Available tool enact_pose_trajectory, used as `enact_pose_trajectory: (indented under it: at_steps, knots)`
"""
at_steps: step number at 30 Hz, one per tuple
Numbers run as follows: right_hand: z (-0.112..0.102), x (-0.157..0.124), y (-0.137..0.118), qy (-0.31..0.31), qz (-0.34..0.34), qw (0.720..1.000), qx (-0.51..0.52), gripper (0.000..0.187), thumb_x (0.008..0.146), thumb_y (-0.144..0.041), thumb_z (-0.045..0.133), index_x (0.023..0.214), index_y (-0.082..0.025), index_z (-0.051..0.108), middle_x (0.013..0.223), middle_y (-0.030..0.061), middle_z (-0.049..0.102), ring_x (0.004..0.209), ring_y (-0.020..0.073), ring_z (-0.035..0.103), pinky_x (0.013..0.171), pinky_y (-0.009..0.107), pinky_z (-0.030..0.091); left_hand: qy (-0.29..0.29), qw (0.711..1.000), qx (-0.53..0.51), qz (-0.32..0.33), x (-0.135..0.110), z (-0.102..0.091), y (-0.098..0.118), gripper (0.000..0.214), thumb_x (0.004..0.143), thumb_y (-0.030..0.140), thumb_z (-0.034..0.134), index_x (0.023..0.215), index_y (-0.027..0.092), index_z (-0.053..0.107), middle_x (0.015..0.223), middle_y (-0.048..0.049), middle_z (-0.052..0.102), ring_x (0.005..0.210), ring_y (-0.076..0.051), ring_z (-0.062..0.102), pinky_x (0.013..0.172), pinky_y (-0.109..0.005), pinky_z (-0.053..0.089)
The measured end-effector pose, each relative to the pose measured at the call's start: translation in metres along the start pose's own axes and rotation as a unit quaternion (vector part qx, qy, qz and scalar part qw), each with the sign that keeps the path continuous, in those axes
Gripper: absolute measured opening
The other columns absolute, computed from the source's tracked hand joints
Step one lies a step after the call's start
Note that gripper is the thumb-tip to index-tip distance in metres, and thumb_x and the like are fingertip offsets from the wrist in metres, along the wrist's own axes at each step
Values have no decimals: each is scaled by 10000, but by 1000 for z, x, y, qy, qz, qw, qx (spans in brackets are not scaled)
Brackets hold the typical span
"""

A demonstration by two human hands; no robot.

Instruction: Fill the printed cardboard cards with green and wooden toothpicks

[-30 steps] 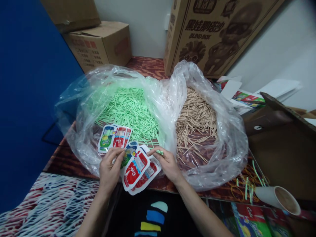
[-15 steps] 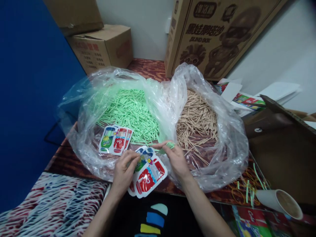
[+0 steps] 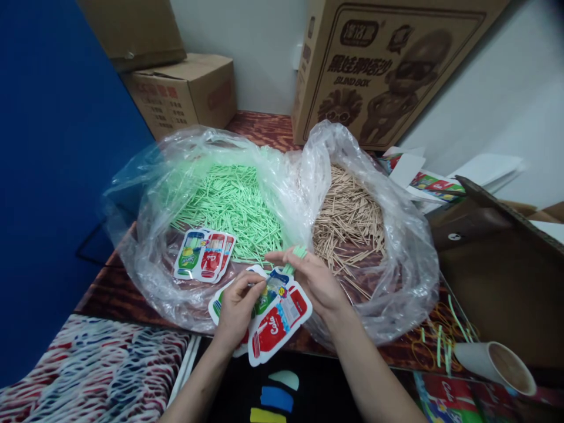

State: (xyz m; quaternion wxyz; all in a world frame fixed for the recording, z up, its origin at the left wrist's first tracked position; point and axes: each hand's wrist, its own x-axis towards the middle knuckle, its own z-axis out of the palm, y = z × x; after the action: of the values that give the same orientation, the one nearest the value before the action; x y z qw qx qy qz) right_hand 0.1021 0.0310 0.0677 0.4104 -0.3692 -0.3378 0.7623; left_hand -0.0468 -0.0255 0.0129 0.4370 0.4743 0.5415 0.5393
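Note:
My left hand grips a fan of small printed packets, red, green and blue, low in the middle of the view. My right hand pinches a small bundle of green sticks just above the top packet. Behind both hands lies a clear plastic bag holding a heap of green sticks. A second clear bag to the right holds plain wooden sticks. A few more printed packets rest inside the front of the green bag.
Cardboard boxes stand at the back left and a large printed box at the back right. A blue panel fills the left side. A paper cup lies on its side at lower right, next to rubber bands and loose green sticks.
Both hands have drifted right and slightly up with the packets. The right hand has lifted its green sticks from beside the packets to above the top packet.

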Motion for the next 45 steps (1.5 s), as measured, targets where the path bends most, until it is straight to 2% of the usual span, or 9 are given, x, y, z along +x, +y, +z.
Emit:
enact_pose_trajectory:
  at_steps: [6,14,17,20,25,35,38,42,45]
  knots:
    - [-1,-22,-18,-31,-44,971,-231,414,869,-400,579,1252,-284,474,1271,58,551,1118,190,559,929,342,460,45,997,-68,-3,0,5,-6,104,795,280,651,819,180,670,884,-40,619,885,-177,585,812,-273,468]
    - [-1,-38,-14,-25,-168,836,-522,189,888,-141,496,958,-216,655,932,27,643,903,174,590,826,306,434,-12,992,-118,-53,3,-6,9,173,704,250,731,836,189,637,856,-10,605,829,-159,575,750,-247,468]
    - [5,-43,-13,-64,-195,842,-498,244,888,-122,500,1062,-226,635,983,23,647,930,159,589,842,282,426,-192,969,-88,-130,10,-21,22,427,574,197,815,967,191,648,907,-18,651,842,-183,595,731,-251,476]
    - [8,-46,-10,-48,-172,861,-476,349,856,-125,549,1186,-238,562,910,-8,639,833,138,587,779,252,427,-297,938,-19,-180,14,-28,28,241,633,266,781,814,151,670,714,4,637,649,-146,563,599,-224,447]
    - [-4,-44,-1,31,-150,864,-480,77,836,-155,590,765,-185,582,703,-48,545,679,105,516,635,212,358,-208,965,22,-161,12,-21,23,238,757,381,651,710,148,648,659,-4,624,608,-147,539,575,-234,434]
    - [-14,-40,15,132,-269,814,-498,390,888,-358,571,566,-184,438,605,-33,448,610,109,442,590,247,307,-128,981,19,-142,2,12,20,229,681,348,738,788,152,689,689,4,655,635,-155,567,611,-238,453]
    - [-17,-40,17,124,-253,833,-477,386,891,-388,554,579,-179,464,613,-31,457,613,109,448,592,243,315,-124,985,33,-112,2,16,20,194,718,348,706,744,158,681,705,0,669,658,-159,572,627,-241,455]
    - [-49,-35,11,72,-153,913,-371,343,931,-418,431,751,-175,594,653,-18,538,632,119,510,601,230,376,-87,989,46,-108,2,11,21,205,733,360,692,784,162,688,755,-9,684,707,-174,585,683,-261,470]
    - [-98,-26,-1,180,-123,902,-373,238,865,-375,500,794,-174,605,672,-12,574,632,136,531,587,232,395,-52,985,11,-163,1,1,18,268,700,401,719,773,147,675,714,-13,672,666,-172,582,641,-262,475]
